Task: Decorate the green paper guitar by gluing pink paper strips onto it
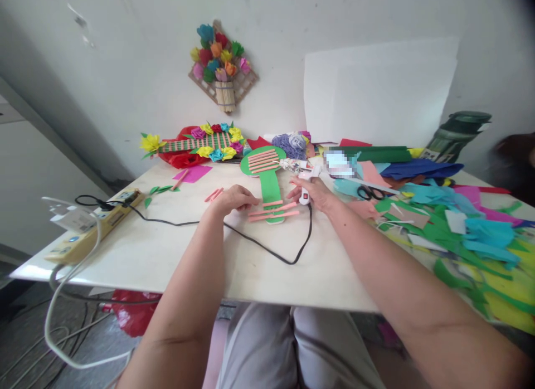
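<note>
A green guitar-shaped paper cutout [270, 185] lies on the table before me. Pink paper sticks [263, 161] line its round head in a row, and several more sticks [273, 215] lie across its lower end. In my right hand [314, 193] is a white hot glue gun [305, 196] with a red switch, its nozzle turned away from me. The fingertips of that hand are close to the right ends of the lower sticks. My left hand [239, 199] is beside their left ends, fingers pinched together; what they hold, if anything, is hidden.
A black cord [267, 248] loops from the glue gun to a power strip [96, 224] at left. Scissors [371, 193] and coloured paper scraps [451, 227] cover the right side. A flower-trimmed paper guitar [196, 145] rests at the back. A dark green bottle [455, 135] stands back right.
</note>
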`<act>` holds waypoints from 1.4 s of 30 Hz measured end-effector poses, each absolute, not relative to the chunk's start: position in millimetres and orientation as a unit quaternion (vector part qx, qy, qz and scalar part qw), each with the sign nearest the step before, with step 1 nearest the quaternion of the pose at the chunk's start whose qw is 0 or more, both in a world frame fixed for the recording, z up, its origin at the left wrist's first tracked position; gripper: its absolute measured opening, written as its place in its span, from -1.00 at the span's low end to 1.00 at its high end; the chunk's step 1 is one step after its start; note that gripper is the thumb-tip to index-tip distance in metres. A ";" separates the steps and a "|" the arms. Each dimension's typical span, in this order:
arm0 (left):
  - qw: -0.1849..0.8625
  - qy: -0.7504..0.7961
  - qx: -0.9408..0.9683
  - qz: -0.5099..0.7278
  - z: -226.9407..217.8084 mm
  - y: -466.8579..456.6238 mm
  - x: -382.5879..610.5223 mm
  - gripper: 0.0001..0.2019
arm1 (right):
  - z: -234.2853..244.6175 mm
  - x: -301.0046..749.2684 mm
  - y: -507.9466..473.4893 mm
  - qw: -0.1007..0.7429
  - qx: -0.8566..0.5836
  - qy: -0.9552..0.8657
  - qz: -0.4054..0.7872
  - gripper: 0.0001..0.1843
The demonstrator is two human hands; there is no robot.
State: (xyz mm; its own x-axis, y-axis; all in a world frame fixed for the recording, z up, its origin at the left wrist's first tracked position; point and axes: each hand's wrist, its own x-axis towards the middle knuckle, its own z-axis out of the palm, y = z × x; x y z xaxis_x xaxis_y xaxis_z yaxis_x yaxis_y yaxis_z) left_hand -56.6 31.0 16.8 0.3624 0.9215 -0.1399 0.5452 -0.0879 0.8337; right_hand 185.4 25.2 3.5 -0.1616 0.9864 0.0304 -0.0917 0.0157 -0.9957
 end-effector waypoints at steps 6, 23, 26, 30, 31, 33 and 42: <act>0.447 0.514 0.702 0.208 14.0 32.5 -54.4 -0.72 | 1.3 182.4 24.8 0.475 -0.419 -0.540 0.555 -0.72; 0.451 0.519 0.696 0.205 10.1 33.3 -49.6 -0.78 | -3.9 177.3 26.3 0.474 -0.395 -0.556 0.557 -0.75; 0.455 0.514 0.697 0.206 7.5 35.5 -50.2 -0.79 | -2.7 177.1 25.1 0.474 -0.392 -0.555 0.560 -0.73; 0.445 0.517 0.702 0.203 5.9 36.9 -50.2 -0.79 | -0.5 176.3 22.9 0.475 -0.393 -0.552 0.562 -0.70; 0.441 0.518 0.705 0.201 6.0 36.9 -50.0 -0.79 | -0.1 176.1 22.5 0.474 -0.393 -0.552 0.562 -0.69; 0.433 0.519 0.710 0.197 6.3 36.5 -49.8 -0.79 | 0.3 175.8 22.1 0.472 -0.394 -0.553 0.562 -0.68; 0.425 0.526 0.711 0.190 4.9 37.2 -49.3 -0.82 | -2.4 176.1 24.0 0.467 -0.391 -0.560 0.561 -0.63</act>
State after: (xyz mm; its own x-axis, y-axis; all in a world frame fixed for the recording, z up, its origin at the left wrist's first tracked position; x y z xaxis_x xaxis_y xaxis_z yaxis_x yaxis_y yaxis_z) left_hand -49.3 37.2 4.9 0.3741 0.9103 -0.1774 0.5871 -0.0843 0.8051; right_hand 176.1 24.0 -2.4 -0.2565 0.9628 0.0845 -0.0861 0.0643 -0.9942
